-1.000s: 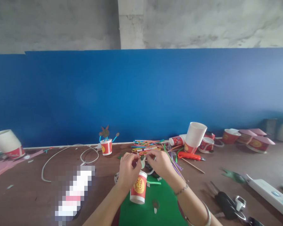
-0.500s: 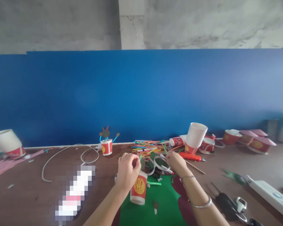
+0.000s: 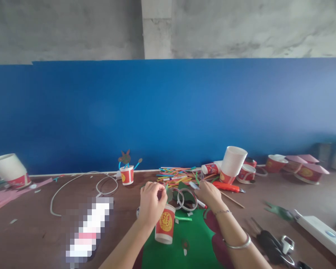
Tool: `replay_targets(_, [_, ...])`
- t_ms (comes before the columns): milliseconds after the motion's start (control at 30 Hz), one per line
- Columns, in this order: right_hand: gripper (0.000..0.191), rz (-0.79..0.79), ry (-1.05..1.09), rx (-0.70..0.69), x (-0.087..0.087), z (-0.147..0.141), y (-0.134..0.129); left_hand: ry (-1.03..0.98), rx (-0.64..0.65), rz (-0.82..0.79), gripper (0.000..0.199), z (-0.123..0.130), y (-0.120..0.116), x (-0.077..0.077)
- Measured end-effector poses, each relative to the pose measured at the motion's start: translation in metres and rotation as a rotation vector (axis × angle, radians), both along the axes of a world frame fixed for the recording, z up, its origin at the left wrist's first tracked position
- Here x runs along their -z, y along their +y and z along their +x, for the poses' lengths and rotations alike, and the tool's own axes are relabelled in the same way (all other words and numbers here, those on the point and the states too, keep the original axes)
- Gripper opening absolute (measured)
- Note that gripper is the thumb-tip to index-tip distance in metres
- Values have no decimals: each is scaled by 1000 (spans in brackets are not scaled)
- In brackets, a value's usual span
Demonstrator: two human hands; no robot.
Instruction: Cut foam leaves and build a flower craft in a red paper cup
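My left hand (image 3: 153,201) is closed in a pinch on a green paper cutout (image 3: 169,195), just above a red and white paper cup (image 3: 165,226). The cup stands tilted on a green sheet (image 3: 193,235); the wrist covers part of its left side. My right hand (image 3: 208,192) is closed around what looks like a pair of scissors (image 3: 194,185). A pale blade points left from the fist and the handles are hidden. Between the hands lie two tape rolls (image 3: 187,199), dark green paper (image 3: 184,186) and a capped marker (image 3: 202,204). A green straw piece (image 3: 184,218) rests right of the cup.
Coloured straws (image 3: 176,175) lie along the blue partition (image 3: 168,112). Stacked paper cups (image 3: 232,164) and an orange cutter (image 3: 226,186) are at right. Farther right lie keys (image 3: 271,239) and a white power strip (image 3: 324,235). A decorated cup (image 3: 127,175) and white cable (image 3: 56,194) are left.
The dark-handled tool between the tape rolls has left the table, and a blade now shows at my right hand. The tape rolls have shifted. My left hand has stayed put.
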State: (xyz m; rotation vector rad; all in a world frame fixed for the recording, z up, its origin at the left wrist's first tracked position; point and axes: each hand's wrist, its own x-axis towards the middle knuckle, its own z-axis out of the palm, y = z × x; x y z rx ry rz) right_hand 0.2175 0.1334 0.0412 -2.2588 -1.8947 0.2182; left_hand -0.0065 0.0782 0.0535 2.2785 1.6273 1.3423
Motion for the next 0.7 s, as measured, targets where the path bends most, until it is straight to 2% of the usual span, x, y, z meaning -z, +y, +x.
replay_targets(100, [13, 85, 95, -94, -18, -13, -10, 28, -16, 2, 11, 0, -1, -1])
replay_targets(167, [9, 138, 187, -295, -30, -27, -20, 60, -35, -1, 10, 1, -1, -2])
replay_targets(233, [5, 184, 227, -396, -39, -40, -30, 97, -50, -5, 10, 1, -2, -3])
replay_targets(400, [7, 241, 252, -423, -46, -57, -45, 145, -49, 6, 11, 2, -3, -3])
replay_targets(700, [9, 247, 244, -430, -45, -55, -45, 172, -70, 28, 10, 1, -2, 0])
